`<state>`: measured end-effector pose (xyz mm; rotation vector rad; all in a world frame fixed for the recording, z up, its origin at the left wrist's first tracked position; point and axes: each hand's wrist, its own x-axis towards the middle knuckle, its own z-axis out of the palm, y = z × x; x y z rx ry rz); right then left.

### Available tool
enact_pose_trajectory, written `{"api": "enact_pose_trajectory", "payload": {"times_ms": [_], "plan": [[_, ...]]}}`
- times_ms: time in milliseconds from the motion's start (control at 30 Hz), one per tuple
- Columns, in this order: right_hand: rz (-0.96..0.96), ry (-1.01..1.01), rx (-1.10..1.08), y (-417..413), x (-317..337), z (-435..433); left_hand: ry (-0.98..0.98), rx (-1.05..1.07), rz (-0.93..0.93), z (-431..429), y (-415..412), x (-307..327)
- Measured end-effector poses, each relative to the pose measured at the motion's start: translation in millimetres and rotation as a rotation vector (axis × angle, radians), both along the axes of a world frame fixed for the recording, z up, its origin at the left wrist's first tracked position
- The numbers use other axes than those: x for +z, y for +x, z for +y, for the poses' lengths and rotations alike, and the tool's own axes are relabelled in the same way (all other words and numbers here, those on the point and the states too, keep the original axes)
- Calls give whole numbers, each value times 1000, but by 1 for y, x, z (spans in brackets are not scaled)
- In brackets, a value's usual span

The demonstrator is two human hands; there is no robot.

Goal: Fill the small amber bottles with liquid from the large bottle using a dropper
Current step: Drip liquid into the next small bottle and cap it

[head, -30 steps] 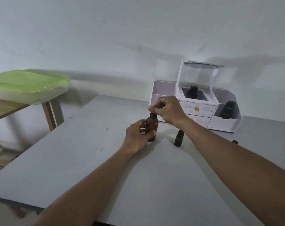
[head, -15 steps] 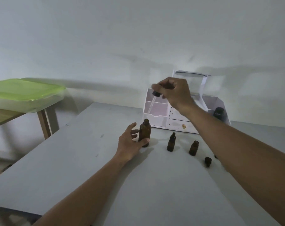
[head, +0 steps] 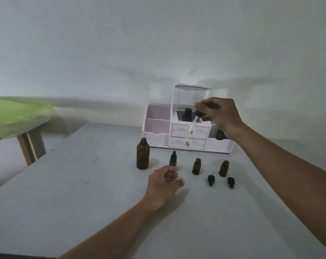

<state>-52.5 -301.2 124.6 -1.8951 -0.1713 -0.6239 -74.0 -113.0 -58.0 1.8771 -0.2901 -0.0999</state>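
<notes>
Head view is dim and slightly blurred, so whether the glass tube of the dropper [head: 194, 122] carries any liquid cannot be told. A dark bottle at the right end of the white organizer [head: 188, 128] is mostly hidden behind the right wrist, and another dark bottle [head: 187, 114] stands in its middle compartment, partly behind the dropper. At the left edge a green-lidded container [head: 16, 114] is cut off by the frame.

The right hand [head: 220, 114] pinches the dropper's black bulb, fingers closed on it, holding it tilted in the air in front of the organizer. The large bottle [head: 143, 153], amber, round-shouldered and uncapped, stands upright on the grey matte tabletop [head: 83, 193] in front of the organizer's left end. To its right stand three small amber bottles in a row: the nearest [head: 173, 160] wears a black dropper cap, the middle one [head: 196, 166] and the far one [head: 223, 168] are open. Two black caps [head: 211, 180] [head: 231, 182] lie in front of the open pair.

The left hand [head: 165, 186] rests loosely curled and empty, just in front of the capped small bottle; whether it touches it cannot be told.
</notes>
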Motion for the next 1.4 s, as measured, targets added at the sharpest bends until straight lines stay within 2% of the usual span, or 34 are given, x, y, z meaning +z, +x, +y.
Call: {"api": "enact_pose_trajectory", "payload": {"times_ms": [300,567,700,833,1400], "plan": [[100,-36,-74,-4,-34,-44,-6,35,-23,-65,22,8],[125,-83,-119,11,-63,-56,103,-5,-106,-80,39,12],[125,-75,-117,16,-67,-56,83,0,-147,-79,40,11],[116,-112,-128,18,-68,-54,119,-7,-192,-76,39,12],[-7,-342,-169,26,-73,-50,152,-1,-169,-80,44,9]]}}
